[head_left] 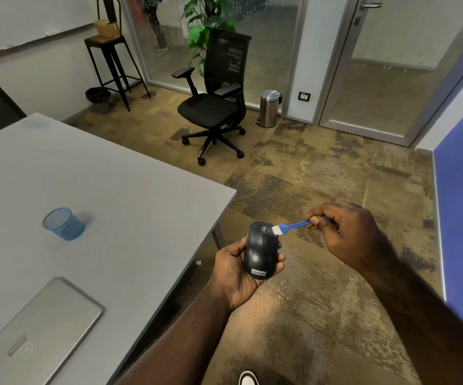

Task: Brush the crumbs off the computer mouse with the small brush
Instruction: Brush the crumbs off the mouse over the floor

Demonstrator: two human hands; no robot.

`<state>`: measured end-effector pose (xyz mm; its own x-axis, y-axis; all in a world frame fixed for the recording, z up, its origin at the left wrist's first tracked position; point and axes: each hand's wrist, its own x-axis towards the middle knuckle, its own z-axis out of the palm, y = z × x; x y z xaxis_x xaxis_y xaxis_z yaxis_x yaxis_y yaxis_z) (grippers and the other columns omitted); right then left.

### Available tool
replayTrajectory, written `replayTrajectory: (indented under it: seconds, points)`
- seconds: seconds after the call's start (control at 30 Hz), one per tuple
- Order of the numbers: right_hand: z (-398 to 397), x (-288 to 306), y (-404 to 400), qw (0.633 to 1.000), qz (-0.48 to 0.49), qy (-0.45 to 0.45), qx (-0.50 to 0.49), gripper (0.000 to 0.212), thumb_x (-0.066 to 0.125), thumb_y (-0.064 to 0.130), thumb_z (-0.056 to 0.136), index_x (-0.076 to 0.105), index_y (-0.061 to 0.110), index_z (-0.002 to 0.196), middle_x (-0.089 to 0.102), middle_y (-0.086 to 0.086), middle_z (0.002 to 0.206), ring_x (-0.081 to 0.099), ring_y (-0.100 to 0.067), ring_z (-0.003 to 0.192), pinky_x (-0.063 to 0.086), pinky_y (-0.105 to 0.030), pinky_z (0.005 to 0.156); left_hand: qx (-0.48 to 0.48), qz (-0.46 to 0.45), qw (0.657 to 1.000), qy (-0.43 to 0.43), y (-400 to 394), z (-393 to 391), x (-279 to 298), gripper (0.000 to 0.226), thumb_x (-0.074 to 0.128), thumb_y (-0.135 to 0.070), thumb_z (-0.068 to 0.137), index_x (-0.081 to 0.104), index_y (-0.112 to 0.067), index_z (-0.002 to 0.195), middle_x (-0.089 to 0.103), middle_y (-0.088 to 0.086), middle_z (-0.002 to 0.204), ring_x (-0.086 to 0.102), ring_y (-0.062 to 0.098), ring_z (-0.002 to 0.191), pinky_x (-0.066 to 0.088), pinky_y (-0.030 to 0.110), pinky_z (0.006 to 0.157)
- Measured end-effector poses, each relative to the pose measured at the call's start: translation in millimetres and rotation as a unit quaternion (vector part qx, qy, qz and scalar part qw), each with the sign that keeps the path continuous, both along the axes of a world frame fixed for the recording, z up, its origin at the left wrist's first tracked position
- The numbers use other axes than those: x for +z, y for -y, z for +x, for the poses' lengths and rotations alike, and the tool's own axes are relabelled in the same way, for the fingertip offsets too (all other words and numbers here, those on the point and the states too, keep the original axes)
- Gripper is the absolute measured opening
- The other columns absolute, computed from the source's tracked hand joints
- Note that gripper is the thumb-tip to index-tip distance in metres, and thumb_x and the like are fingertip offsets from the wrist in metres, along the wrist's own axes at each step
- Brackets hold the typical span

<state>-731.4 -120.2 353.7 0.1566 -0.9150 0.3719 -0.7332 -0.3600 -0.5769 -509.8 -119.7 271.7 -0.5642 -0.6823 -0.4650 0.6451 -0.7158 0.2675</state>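
Observation:
A black computer mouse (260, 250) with a white label at its near end lies in the palm of my left hand (234, 269), held in the air over the floor just off the table's corner. My right hand (348, 233) pinches the handle of a small blue brush (294, 225). The brush's white bristles touch the mouse's far right side, next to the scroll wheel. Crumbs on the mouse are too small to make out.
The grey table (91, 184) lies to the left with a blue mesh cup (63, 223) and a closed silver laptop (41, 332) on it. Farther off stand a black office chair (213, 107), a steel bin (269, 108) and a black stool (110, 51).

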Motion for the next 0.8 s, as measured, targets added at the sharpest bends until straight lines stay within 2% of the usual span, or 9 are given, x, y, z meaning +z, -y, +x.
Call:
replayTrajectory:
  seconds: [0.07,0.17,0.23,0.33,0.4,0.5,0.67,0.73,0.8]
  points:
    - [1.8,1.9,-3.9,0.998,0.041,0.013,0.053,0.021,0.067,0.0,0.088,0.076,0.018,0.093,0.074,0.011,0.077,0.069,0.005,0.071,0.055,-0.015,0.06,0.015,0.005,1.0,0.006,0.4,-0.7,1.3,0.053,0.04,-0.031,0.09,0.062,0.008,0.121,0.062,0.03,0.118,0.064,0.041,0.096,0.057,0.049,0.08]
    - [7.2,-0.1,-9.0,0.991,0.085,0.007,0.103,0.02,0.068,0.0,0.088,0.076,0.018,0.089,0.074,0.01,0.074,0.071,0.002,0.069,0.059,-0.024,0.06,0.031,0.007,0.999,0.014,0.1,-2.2,2.4,0.049,0.044,-0.028,0.089,0.064,0.006,0.119,0.062,0.028,0.12,0.063,0.041,0.099,0.057,0.05,0.079]
    - [8.8,-2.2,-6.7,0.996,0.06,0.006,0.065,0.018,0.067,0.001,0.089,0.076,0.017,0.09,0.074,0.01,0.076,0.07,0.001,0.069,0.059,-0.026,0.06,0.024,0.005,1.0,0.012,-0.6,-2.6,4.0,0.051,0.043,-0.029,0.089,0.064,0.008,0.117,0.063,0.03,0.116,0.065,0.042,0.094,0.058,0.049,0.079]
    - [6.1,-1.4,-1.4,1.0,0.003,0.008,-0.005,0.02,0.065,0.0,0.09,0.076,0.016,0.093,0.072,0.009,0.076,0.065,0.008,0.066,0.052,-0.013,0.059,0.018,0.007,1.0,-0.001,-0.5,0.9,3.0,0.056,0.037,-0.032,0.092,0.06,0.01,0.121,0.063,0.03,0.114,0.065,0.041,0.093,0.057,0.047,0.082]
    - [4.6,-1.2,-2.0,1.0,-0.001,-0.001,0.01,0.02,0.066,-0.002,0.089,0.076,0.015,0.094,0.073,0.009,0.076,0.065,0.009,0.066,0.048,-0.007,0.057,0.02,0.01,1.0,-0.003,-0.1,2.1,2.3,0.057,0.034,-0.033,0.095,0.058,0.011,0.124,0.062,0.031,0.114,0.065,0.041,0.094,0.057,0.047,0.082]
    - [4.4,-2.9,-6.2,0.997,0.028,0.012,0.066,0.02,0.068,-0.003,0.088,0.076,0.015,0.093,0.075,0.008,0.078,0.07,0.006,0.074,0.056,-0.016,0.058,0.026,0.013,0.999,0.018,-0.4,2.0,1.1,0.054,0.037,-0.032,0.096,0.061,0.009,0.121,0.062,0.033,0.112,0.064,0.042,0.092,0.058,0.048,0.078]
    - [10.3,-7.1,-2.0,1.0,-0.013,0.011,-0.023,0.019,0.066,0.005,0.091,0.077,0.017,0.1,0.073,0.008,0.079,0.061,0.012,0.064,0.039,-0.003,0.051,0.017,0.001,0.997,0.071,-1.9,-5.2,1.5,0.048,0.039,-0.03,0.096,0.058,0.003,0.126,0.064,0.028,0.116,0.065,0.041,0.096,0.056,0.05,0.084]
    - [14.7,-7.3,-4.2,1.0,0.0,-0.006,0.007,0.02,0.067,0.006,0.09,0.077,0.021,0.1,0.074,0.009,0.08,0.061,0.01,0.062,0.045,-0.008,0.053,0.018,-0.007,0.996,0.087,-1.2,-7.3,1.8,0.046,0.04,-0.029,0.097,0.059,0.002,0.125,0.066,0.027,0.112,0.065,0.041,0.097,0.051,0.051,0.09]
    - [14.6,-4.6,-7.1,0.998,0.018,-0.01,0.059,0.021,0.07,0.005,0.088,0.077,0.022,0.097,0.074,0.01,0.078,0.064,0.004,0.063,0.054,-0.022,0.054,0.021,-0.011,0.994,0.103,-0.3,-6.1,1.2,0.045,0.039,-0.029,0.097,0.059,0.002,0.123,0.068,0.026,0.106,0.064,0.039,0.096,0.051,0.05,0.09]
